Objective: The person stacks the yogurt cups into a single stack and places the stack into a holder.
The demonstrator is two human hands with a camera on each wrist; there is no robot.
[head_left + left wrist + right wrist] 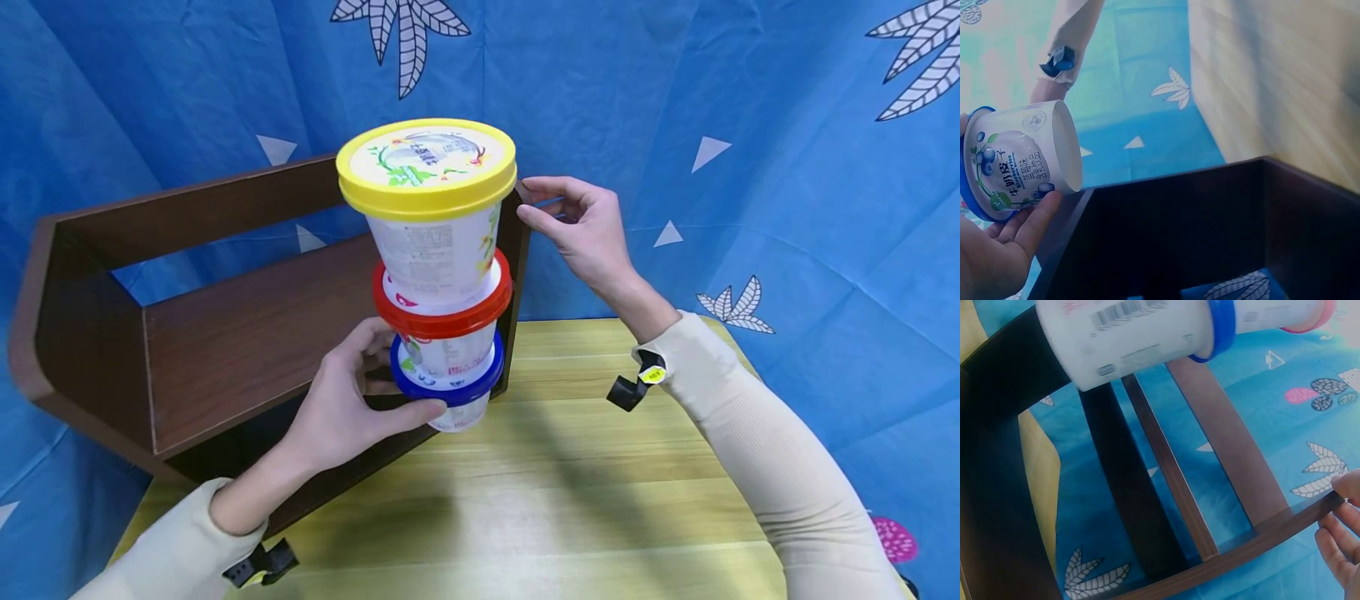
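Note:
My left hand (337, 408) grips the lowest of three stacked white plastic tubs, held above the table in front of a dark brown wooden shelf (247, 325). That lowest tub (1022, 162) has a blue lid and blueberry pictures. Above it sits a red-lidded tub (450, 323), and a larger yellow-lidded tub (431, 258) tops the stack. Over at the shelf's right end, my right hand (581, 225) pinches the upper edge of the side panel (1241, 540), thumb on one side and fingers on the other. The stack hides part of the shelf in the head view.
The shelf stands at an angle on a light wood-grain table (555, 500). A blue curtain (600, 75) with white leaves and triangles hangs behind and at the sides. Black camera mounts (637, 382) are strapped to both wrists.

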